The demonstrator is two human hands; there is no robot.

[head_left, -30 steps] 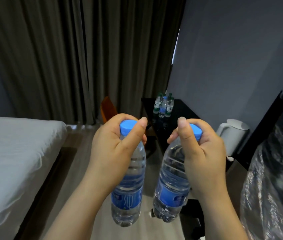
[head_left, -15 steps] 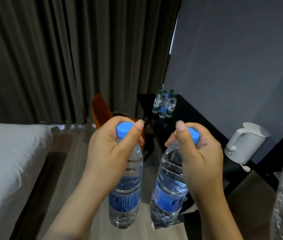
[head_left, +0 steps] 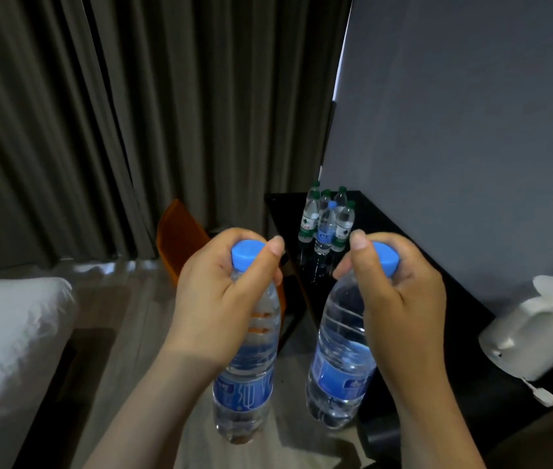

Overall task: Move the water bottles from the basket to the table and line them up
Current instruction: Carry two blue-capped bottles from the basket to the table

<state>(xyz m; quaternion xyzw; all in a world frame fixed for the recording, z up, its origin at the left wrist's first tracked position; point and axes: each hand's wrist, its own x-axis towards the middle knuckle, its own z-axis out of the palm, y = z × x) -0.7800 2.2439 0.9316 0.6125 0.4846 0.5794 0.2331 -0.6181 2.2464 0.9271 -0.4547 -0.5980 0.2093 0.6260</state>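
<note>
Two blue-capped water bottles hang above the floor, side by side with a gap between them: the left bottle (head_left: 246, 384) nearly upright, the right bottle (head_left: 342, 363) tilted with its cap leaning right, seen across the left edge of the black table (head_left: 390, 238). Toward the table's far end a cluster of bottles (head_left: 327, 221) stands packed together: four green caps around one blue. Bare dark top runs from there to the white kettle (head_left: 532, 336) at the near right. Open floor lies between the table's left edge and the bed (head_left: 8, 333), with an orange chair (head_left: 180, 238) at the table's far left corner. The left hand (head_left: 214, 299) grips its bottle at the neck, fingers curled round just under the cap and thumb laid across the front. The right hand (head_left: 400, 299) holds its bottle the same way.
</note>
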